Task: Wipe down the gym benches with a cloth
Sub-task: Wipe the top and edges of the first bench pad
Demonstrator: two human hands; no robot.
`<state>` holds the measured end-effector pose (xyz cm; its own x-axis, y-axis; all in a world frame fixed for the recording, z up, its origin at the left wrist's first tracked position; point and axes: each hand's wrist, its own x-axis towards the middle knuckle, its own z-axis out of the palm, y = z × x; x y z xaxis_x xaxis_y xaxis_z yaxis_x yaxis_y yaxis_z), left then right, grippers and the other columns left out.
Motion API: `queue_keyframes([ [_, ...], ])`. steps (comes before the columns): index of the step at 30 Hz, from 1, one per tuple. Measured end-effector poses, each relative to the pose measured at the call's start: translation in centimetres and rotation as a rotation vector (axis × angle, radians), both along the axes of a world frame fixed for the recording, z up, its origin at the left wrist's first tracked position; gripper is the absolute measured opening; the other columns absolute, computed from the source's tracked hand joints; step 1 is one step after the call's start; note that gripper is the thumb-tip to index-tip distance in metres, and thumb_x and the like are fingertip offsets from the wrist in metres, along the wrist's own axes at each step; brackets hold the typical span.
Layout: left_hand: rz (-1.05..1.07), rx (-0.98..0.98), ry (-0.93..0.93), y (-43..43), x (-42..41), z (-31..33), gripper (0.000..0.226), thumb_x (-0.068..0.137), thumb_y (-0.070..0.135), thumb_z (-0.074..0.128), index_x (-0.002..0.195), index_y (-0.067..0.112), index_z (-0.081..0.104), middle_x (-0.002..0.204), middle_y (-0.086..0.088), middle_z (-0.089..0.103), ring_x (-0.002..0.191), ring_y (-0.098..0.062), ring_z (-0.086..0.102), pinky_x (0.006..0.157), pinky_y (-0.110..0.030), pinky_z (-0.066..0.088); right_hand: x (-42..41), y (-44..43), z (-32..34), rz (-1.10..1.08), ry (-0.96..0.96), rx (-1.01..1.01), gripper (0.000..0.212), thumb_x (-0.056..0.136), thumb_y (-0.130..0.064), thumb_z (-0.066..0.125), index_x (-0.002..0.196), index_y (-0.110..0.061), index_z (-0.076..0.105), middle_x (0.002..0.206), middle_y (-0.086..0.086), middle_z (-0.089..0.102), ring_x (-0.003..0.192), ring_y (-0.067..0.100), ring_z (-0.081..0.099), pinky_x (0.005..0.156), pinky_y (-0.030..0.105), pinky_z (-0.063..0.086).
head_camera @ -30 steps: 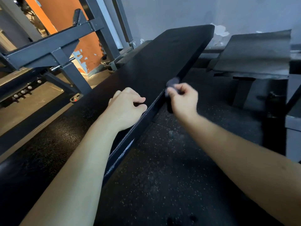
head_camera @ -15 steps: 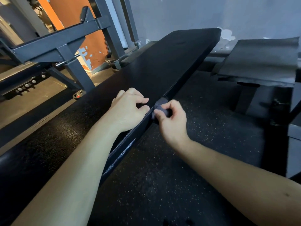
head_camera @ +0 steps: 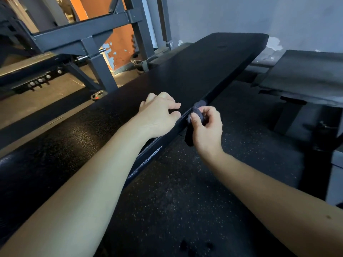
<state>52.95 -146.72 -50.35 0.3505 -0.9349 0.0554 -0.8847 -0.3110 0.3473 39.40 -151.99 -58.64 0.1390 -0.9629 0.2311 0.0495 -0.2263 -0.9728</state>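
The right grip [head_camera: 206, 127] pinches a dark grey cloth [head_camera: 199, 108] between thumb and curled fingers, pressing it to the side edge of the table [head_camera: 194, 71] at the centre of the frame; a tail of cloth hangs below the palm. The left grip [head_camera: 159, 115] is clenched on nothing, resting on the tabletop just left of the cloth. The table is long, black and pebbled, running from lower left to upper right. A grey steel frame [head_camera: 83, 36] stands upper left, a grey pad [head_camera: 306, 75] at the right, and speckled rubber floor [head_camera: 185, 201] below.
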Motion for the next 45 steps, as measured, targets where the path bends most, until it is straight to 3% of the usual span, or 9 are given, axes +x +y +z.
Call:
queue_keyframes([
  [7, -0.009, 0.019, 0.033, -0.3, 0.5, 0.5, 0.036, 0.097, 0.045, 0.055, 0.132, 0.043, 0.062, 0.137, 0.019, 0.047, 0.130, -0.023, 0.037, 0.115, -0.044, 0.031, -0.3, 2.8, 0.0, 0.125, 0.023, 0.021, 0.026, 0.088, -0.005, 0.069, 0.077, -0.025, 0.057, 0.100, 0.008, 0.062, 0.090, 0.018, 0.061, 0.083, 0.027, 0.050],
  [13, -0.020, 0.022, 0.039, 0.1, 0.3, 0.6, 0.036, 0.101, 0.043, 0.053, 0.136, 0.041, 0.059, 0.141, 0.020, 0.045, 0.135, -0.022, 0.034, 0.116, -0.046, 0.029, -0.5, -3.3, 1.4, -0.076, -0.035, 0.136, 0.007, 0.082, -0.020, 0.064, 0.079, -0.024, 0.060, 0.089, 0.009, 0.071, 0.081, 0.024, 0.066, 0.084, 0.053, 0.057],
  [17, -0.016, 0.038, 0.060, 0.4, 0.5, 0.4, 0.038, 0.099, 0.046, 0.054, 0.137, 0.045, 0.057, 0.143, 0.019, 0.043, 0.134, -0.022, 0.035, 0.113, -0.041, 0.028, 0.1, -0.8, 1.6, -0.094, 0.015, 0.143, 0.010, 0.088, -0.017, 0.068, 0.084, -0.024, 0.061, 0.103, 0.007, 0.065, 0.095, 0.020, 0.063, 0.093, 0.042, 0.052],
  [21, -0.065, 0.040, 0.053, -0.2, 0.7, 1.1, 0.036, 0.097, 0.040, 0.061, 0.133, 0.039, 0.063, 0.133, 0.023, 0.048, 0.129, -0.021, 0.040, 0.116, -0.043, 0.030, -0.2, 5.4, 1.0, 0.147, 0.022, 0.092, 0.016, 0.090, -0.009, 0.071, 0.087, -0.021, 0.060, 0.104, 0.004, 0.060, 0.090, 0.008, 0.058, 0.083, 0.016, 0.046],
  [23, -0.078, 0.068, 0.061, -0.2, 0.7, 1.8, 0.035, 0.097, 0.036, 0.063, 0.132, 0.038, 0.064, 0.130, 0.025, 0.048, 0.126, -0.018, 0.043, 0.116, -0.046, 0.032, -0.3, 5.4, 1.0, 0.190, 0.048, 0.051, 0.020, 0.088, -0.009, 0.072, 0.081, -0.022, 0.060, 0.101, 0.004, 0.061, 0.089, 0.009, 0.059, 0.082, 0.019, 0.046],
  [29, -0.125, 0.170, 0.079, 0.8, 1.0, 3.1, 0.044, 0.099, 0.026, 0.064, 0.141, 0.038, 0.057, 0.146, 0.025, 0.043, 0.125, -0.005, 0.045, 0.113, -0.033, 0.033, 0.0, -0.6, 2.1, -0.011, -0.020, 0.115, 0.002, 0.078, -0.029, 0.065, 0.078, -0.028, 0.064, 0.094, 0.010, 0.070, 0.083, 0.020, 0.065, 0.086, 0.053, 0.056],
  [36, -0.093, 0.111, 0.097, 2.0, 2.4, 3.2, 0.032, 0.088, 0.034, 0.077, 0.115, 0.045, 0.065, 0.132, 0.013, 0.051, 0.115, -0.006, 0.054, 0.105, -0.040, 0.044, 0.0, 5.0, 1.7, 0.123, 0.024, 0.007, 0.011, 0.090, -0.011, 0.070, 0.092, -0.018, 0.063, 0.105, -0.003, 0.059, 0.094, 0.005, 0.058, 0.084, 0.015, 0.046],
  [42, -0.093, 0.090, 0.110, 2.0, 2.0, 3.3, 0.028, 0.088, 0.033, 0.078, 0.114, 0.039, 0.068, 0.127, 0.015, 0.052, 0.113, -0.004, 0.054, 0.099, -0.033, 0.044, 0.1, 2.2, 2.5, 0.078, 0.001, 0.003, 0.011, 0.086, -0.010, 0.073, 0.081, -0.017, 0.066, 0.101, 0.001, 0.063, 0.089, 0.007, 0.061, 0.081, 0.016, 0.047],
  [45, -0.089, 0.075, 0.127, 2.3, 2.1, 3.1, 0.027, 0.089, 0.035, 0.077, 0.113, 0.042, 0.068, 0.127, 0.018, 0.053, 0.115, -0.002, 0.053, 0.102, -0.034, 0.043, 0.4, -1.2, 3.9, -0.020, -0.082, 0.093, 0.014, 0.088, -0.013, 0.069, 0.076, -0.021, 0.066, 0.081, -0.010, 0.069, 0.072, 0.003, 0.064, 0.073, 0.027, 0.056],
])
